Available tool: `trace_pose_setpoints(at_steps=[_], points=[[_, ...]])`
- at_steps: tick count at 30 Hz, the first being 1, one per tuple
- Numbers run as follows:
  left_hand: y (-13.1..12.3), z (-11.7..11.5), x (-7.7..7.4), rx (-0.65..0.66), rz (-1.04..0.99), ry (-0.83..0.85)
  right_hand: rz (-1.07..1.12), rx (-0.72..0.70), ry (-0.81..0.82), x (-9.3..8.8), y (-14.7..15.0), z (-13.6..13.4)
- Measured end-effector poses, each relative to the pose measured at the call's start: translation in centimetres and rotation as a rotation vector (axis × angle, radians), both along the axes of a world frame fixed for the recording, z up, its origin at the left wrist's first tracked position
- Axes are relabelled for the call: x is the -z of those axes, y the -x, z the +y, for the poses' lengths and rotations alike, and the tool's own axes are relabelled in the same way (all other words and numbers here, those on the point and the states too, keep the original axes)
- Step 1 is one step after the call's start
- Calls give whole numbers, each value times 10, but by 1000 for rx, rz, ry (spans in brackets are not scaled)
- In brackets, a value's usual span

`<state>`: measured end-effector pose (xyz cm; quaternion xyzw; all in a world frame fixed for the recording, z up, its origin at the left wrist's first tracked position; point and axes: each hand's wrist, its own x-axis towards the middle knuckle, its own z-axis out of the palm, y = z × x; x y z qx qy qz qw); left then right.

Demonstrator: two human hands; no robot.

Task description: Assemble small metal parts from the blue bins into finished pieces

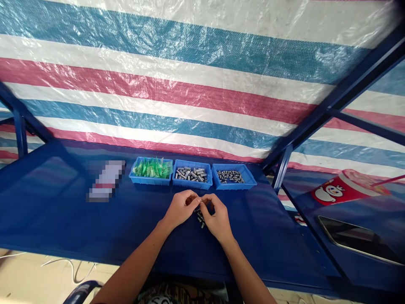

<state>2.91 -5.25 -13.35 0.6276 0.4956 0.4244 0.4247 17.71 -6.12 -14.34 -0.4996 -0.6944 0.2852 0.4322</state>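
My left hand (181, 207) and my right hand (215, 216) meet over the blue table (63, 211), fingertips pinched together on a small metal part (199, 200) between them. A little heap of dark metal pieces (200, 218) lies on the table just under the hands, partly hidden by my right hand. Beyond the hands stand three blue trays in a row: one with green pieces (151, 169), one with grey metal pieces (191, 175), one with smaller dark metal pieces (233, 176).
A blurred white and red object (106, 180) lies left of the trays. A red paper cup (346, 190) with a straw lies on the right-hand shelf beside a dark phone (354, 236). Blue frame struts (281, 169) and a striped tarpaulin (190, 84) close the back.
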Motion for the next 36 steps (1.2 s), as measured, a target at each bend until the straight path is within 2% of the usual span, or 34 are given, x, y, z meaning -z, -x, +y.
trace_pose_setpoints(at_steps=[9,19,24,31,36], points=[[-2,-2,0,69,-12,-113,63,3,94,-1,-3,1],[-2,-2,2,-15,31,1,81,12,29,2,0,1],[-2,-1,-1,16,28,14,96,-31,29,1,0,-1],[-2,-2,-1,57,-17,-37,121,16,144,-4,-2,-4],[-3,-2,0,106,-19,-58,88,-13,139,-5,-4,-4]])
